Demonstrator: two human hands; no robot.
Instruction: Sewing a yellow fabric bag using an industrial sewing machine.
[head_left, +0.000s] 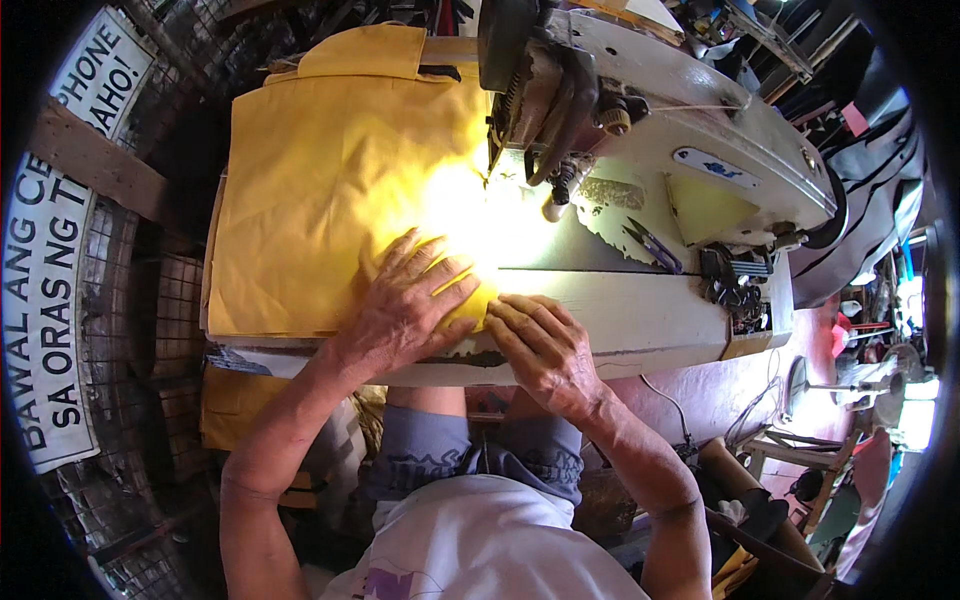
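A large piece of yellow fabric [300, 200] lies on the left of the sewing machine table, its right edge running under the needle area of the sewing machine [640, 90]. My left hand [405, 300] rests flat on the cloth with its fingers spread, just below the brightly lit spot. On the right, my right hand [540, 345] has its fingers bent together, thumb side at the fabric's near right edge, pinching it. Glare from the machine's lamp washes out the cloth around the needle.
Thread snips [653, 247] lie on the machine bed right of the needle. A small dark box-like fitting [738, 285] sits at the table's right end. White lettered signs [55, 310] hang on wire mesh at the left. A fan [880, 375] stands at the far right.
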